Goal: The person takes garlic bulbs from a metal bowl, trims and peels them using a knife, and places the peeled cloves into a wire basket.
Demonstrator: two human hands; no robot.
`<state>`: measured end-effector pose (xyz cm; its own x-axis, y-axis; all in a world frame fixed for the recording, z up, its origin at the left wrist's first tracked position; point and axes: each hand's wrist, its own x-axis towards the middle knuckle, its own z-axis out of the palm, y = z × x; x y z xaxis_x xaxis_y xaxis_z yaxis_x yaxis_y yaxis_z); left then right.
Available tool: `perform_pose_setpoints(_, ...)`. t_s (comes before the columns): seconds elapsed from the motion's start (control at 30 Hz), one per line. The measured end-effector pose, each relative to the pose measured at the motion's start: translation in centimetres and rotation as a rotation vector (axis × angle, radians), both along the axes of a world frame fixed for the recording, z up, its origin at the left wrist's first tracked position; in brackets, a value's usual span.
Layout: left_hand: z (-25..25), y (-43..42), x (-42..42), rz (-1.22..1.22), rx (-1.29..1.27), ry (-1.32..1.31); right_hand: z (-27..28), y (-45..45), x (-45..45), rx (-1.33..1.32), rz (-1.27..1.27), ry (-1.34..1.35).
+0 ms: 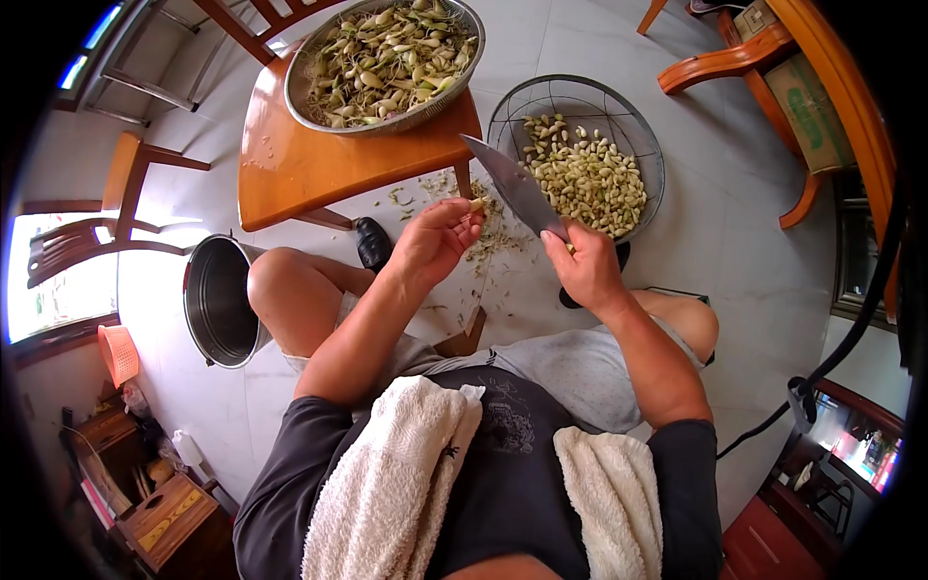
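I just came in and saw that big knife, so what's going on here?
Someone's left hand pinches a small pale bulb, and the right hand holds the big knife, its blade apart from the bulb. Bulbs with stringy roots fill a metal bowl on the chair. Cleaner-looking ones lie in a round basket on the floor, and scraps are scattered nearby.

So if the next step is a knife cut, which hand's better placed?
Right, most likely. The right hand already holds the knife, its blade angled up between the two hands. The left hand has a small bulb at its fingertips, so it seems better suited to steadying.
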<state>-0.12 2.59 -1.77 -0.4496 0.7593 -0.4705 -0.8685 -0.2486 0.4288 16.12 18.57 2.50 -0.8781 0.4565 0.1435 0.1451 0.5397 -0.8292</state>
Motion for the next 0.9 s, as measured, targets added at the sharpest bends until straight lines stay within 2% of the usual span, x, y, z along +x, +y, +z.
perform_pose_setpoints(0.1, -0.7, -0.2, -0.1, 0.009, 0.019, 0.047, -0.2, 0.0, 0.2, 0.219, 0.05, 0.031)
perform_pose_setpoints(0.2, -0.4, -0.1, 0.3, 0.052, -0.063, 0.171, -0.4, -0.6, 0.3, 0.291, 0.054, 0.081)
perform_pose_setpoints(0.3, 0.4, 0.2, 0.7, 0.086, -0.125, 0.28, -0.4, -0.7, 0.5, 0.326, 0.084, 0.008)
perform_pose_setpoints(0.5, 0.4, 0.3, 1.0, 0.115, -0.182, 0.354, -0.4, -0.9, 0.7, 0.488, 0.118, -0.005)
perform_pose_setpoints(0.7, 0.4, 0.2, 1.2, 0.125, -0.234, 0.607, -0.7, -1.4, 0.8, 0.438, 0.102, -0.006)
perform_pose_setpoints(0.8, 1.6, -0.1, 1.3, 0.113, -0.276, 0.656, -3.3, -0.2, 1.6, 0.296, 0.11, -0.415)
perform_pose_setpoints(0.9, 1.6, -0.2, 0.6, 0.13, -0.187, 0.558, -3.4, 0.7, 2.1, 0.225, 0.1, -0.635)
